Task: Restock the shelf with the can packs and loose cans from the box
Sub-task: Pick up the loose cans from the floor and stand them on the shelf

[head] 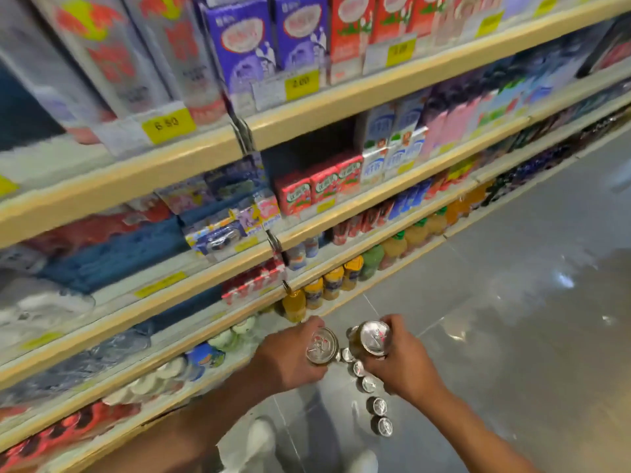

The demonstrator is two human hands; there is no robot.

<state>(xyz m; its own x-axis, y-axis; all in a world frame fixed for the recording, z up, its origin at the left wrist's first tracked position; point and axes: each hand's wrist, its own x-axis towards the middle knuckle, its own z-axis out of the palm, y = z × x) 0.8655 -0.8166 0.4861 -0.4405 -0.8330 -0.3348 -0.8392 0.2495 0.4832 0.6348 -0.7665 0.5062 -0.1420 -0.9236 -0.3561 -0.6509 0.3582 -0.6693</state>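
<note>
Right, we see the stocked shelf (307, 110) filling the left and grey floor (512, 336) on the right. Our left grip (290, 356) is curled round a first can (321, 346), our right grip (406, 363) round a second can (374, 339), side by side beside the lower tiers. Under them a row of loose cans (377, 406) stands on the floor.

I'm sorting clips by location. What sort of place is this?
Most likely a supermarket or grocery aisle: long tiered shelves packed with drink cartons, yellow price tags on the shelf edges, rows of bottled drinks below. The left hand grips one can, the right hand a second can.
</note>
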